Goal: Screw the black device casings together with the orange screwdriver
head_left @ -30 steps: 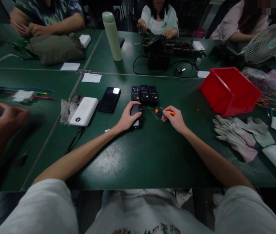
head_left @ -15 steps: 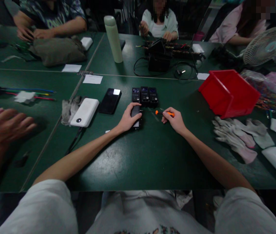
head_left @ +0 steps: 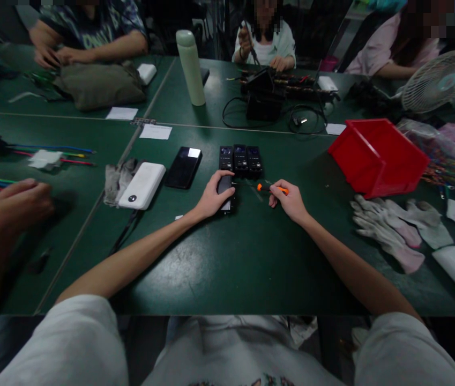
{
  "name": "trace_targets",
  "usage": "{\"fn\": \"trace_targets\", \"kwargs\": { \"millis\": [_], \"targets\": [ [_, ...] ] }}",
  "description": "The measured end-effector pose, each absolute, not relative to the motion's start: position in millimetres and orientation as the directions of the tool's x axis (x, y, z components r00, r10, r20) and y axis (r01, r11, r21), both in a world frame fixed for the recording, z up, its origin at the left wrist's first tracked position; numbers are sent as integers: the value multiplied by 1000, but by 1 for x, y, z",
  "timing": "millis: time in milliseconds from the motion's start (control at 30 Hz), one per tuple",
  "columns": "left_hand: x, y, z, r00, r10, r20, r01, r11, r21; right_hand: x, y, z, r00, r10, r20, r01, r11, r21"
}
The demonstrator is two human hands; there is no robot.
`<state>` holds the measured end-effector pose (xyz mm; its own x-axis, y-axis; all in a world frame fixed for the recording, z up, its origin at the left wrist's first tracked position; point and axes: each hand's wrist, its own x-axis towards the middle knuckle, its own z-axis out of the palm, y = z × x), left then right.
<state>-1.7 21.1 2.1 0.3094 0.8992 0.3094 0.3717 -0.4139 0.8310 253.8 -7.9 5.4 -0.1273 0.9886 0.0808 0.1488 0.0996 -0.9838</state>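
Observation:
On the green table, my left hand (head_left: pixel 214 197) is closed around a small black box-shaped device (head_left: pixel 224 186), thumb on its top and fingers over its far end. My right hand (head_left: pixel 289 199) grips an orange-and-black screwdriver (head_left: pixel 278 189) by the handle. Its thin shaft points left at the device's right side; whether the tip touches is too small to tell. Just beyond the left hand, three similar black devices (head_left: pixel 240 157) stand side by side. A black smartphone (head_left: pixel 183 167) lies to the left of them.
A white power bank (head_left: pixel 142 185) rests partly on a grey glove at left. Right of me are a red bin (head_left: pixel 375 157), work gloves (head_left: pixel 388 228) and bagged wires. A pale green bottle (head_left: pixel 191 68) stands farther back. A co-worker's hand (head_left: pixel 14 206) is at far left.
My hands and the screwdriver stay nearly in place, the view having shifted slightly. The co-worker's hand at left has closed, and a person opposite has raised one hand.

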Motion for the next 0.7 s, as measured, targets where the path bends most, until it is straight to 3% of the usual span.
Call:
{"fn": "trace_targets", "kwargs": {
  "millis": [700],
  "targets": [
    [-2, 21, 1, 307, 899, 312, 365, -414, 834, 253, -9, 10, -133, 988, 76, 159, 97, -982]
  ]
}}
